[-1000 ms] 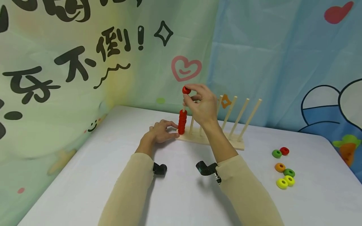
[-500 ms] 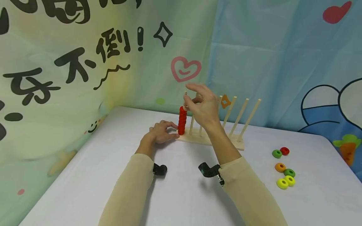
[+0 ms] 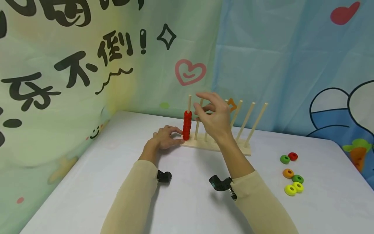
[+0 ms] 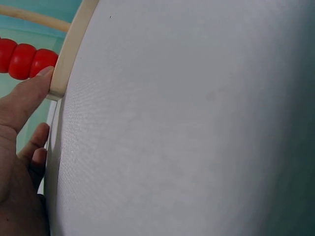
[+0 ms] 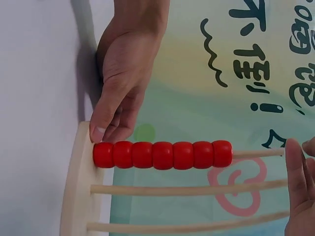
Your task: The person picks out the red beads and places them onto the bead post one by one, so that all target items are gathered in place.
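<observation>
A wooden peg rack (image 3: 201,144) with a row of upright pegs stands on the table. On its leftmost peg sits a stack of several red beads (image 3: 187,125), and the bare peg top sticks out above them. My left hand (image 3: 167,137) holds the rack's left end, its thumb (image 4: 30,96) against the base beside the lowest bead. Just right of the stacked peg, my right hand (image 3: 217,117) is raised with thumb and index finger apart and nothing between them. It covers part of the middle pegs in the head view.
Loose beads lie on the table to the right: a red bead (image 3: 293,156), a green bead (image 3: 284,159), an orange bead (image 3: 288,173), another green one and two yellow beads (image 3: 290,190). A printed cloth backdrop (image 3: 257,58) hangs behind the table.
My right hand pinched a red bead over the leftmost peg, then let it go. That bead now tops the stack, and the hand has drawn back right. My left hand stays at the rack.
</observation>
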`<state>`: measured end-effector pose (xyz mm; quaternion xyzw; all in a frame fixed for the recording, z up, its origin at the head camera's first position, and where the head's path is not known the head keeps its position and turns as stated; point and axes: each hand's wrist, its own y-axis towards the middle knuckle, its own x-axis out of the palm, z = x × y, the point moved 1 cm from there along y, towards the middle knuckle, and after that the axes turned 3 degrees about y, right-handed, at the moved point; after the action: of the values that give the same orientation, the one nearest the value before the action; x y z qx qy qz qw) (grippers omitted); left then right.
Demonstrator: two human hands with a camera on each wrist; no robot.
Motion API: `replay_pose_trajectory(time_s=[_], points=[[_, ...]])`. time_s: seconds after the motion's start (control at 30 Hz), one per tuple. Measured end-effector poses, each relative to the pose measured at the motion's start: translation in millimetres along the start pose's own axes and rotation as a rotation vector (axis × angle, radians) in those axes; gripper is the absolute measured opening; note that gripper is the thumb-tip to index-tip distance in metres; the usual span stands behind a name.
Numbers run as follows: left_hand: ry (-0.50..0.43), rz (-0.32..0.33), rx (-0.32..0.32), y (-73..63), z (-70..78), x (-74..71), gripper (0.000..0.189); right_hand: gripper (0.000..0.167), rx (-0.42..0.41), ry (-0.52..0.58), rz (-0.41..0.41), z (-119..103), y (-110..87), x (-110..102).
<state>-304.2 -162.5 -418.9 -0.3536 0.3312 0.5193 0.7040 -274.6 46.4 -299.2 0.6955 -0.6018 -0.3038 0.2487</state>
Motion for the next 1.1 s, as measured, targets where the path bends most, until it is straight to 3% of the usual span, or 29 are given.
replay_pose_trajectory(time_s=[0.2,0.8,1.1], points=[[0.002,0.008,-0.017,0.4,-2.5,0.1,0.043,0.028,-0.050,-0.008,-0.037,2,-10.3,-8],[0.005,0.021,0.021,2.9,0.7,-3.7,0.044,0.029,-0.045,-0.042,-0.121,17,-41.0,-33],[-0.002,0.012,0.006,0.5,-2.8,0.2,0.044,0.032,-0.064,-0.148,-0.148,21,-62.8,-54]])
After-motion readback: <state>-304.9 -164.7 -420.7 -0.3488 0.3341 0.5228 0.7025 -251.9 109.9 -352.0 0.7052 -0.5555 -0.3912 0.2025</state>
